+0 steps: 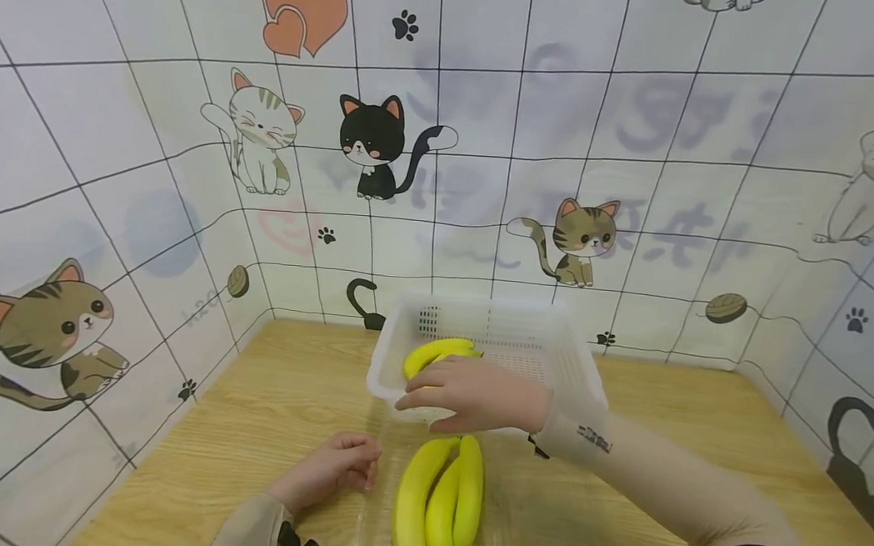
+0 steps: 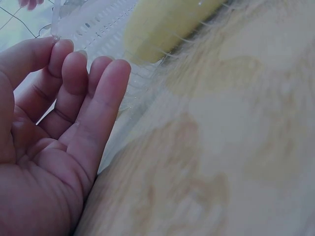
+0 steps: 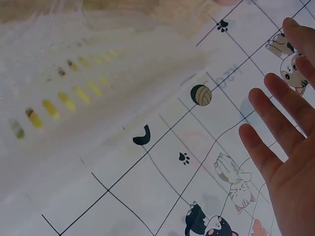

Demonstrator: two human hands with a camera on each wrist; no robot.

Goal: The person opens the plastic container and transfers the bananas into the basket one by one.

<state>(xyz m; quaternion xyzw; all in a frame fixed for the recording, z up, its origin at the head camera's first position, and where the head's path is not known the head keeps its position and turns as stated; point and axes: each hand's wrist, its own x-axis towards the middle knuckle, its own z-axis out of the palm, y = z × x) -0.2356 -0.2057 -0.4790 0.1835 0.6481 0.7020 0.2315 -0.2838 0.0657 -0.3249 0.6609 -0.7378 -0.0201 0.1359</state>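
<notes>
A bunch of yellow bananas (image 1: pixel 414 497) lies in a clear plastic container (image 1: pixel 499 519) at the front. At that container's left edge, my left hand (image 1: pixel 330 471) pinches the thin clear rim between thumb and forefinger; the other fingers curve loosely, as the left wrist view shows. My right hand (image 1: pixel 474 396) hovers over the near side of a white basket (image 1: pixel 382 361), palm down and fingers spread, holding nothing. More bananas (image 1: pixel 432 354) lie inside the basket, partly hidden by this hand. In the right wrist view the fingers (image 3: pixel 266 105) are extended and apart.
The wooden tabletop (image 1: pixel 272 388) bears both containers, the basket standing behind the clear one. Behind the basket rises a tiled wall (image 1: pixel 472 192) with cartoon cats, and similar walls close in the left and right sides.
</notes>
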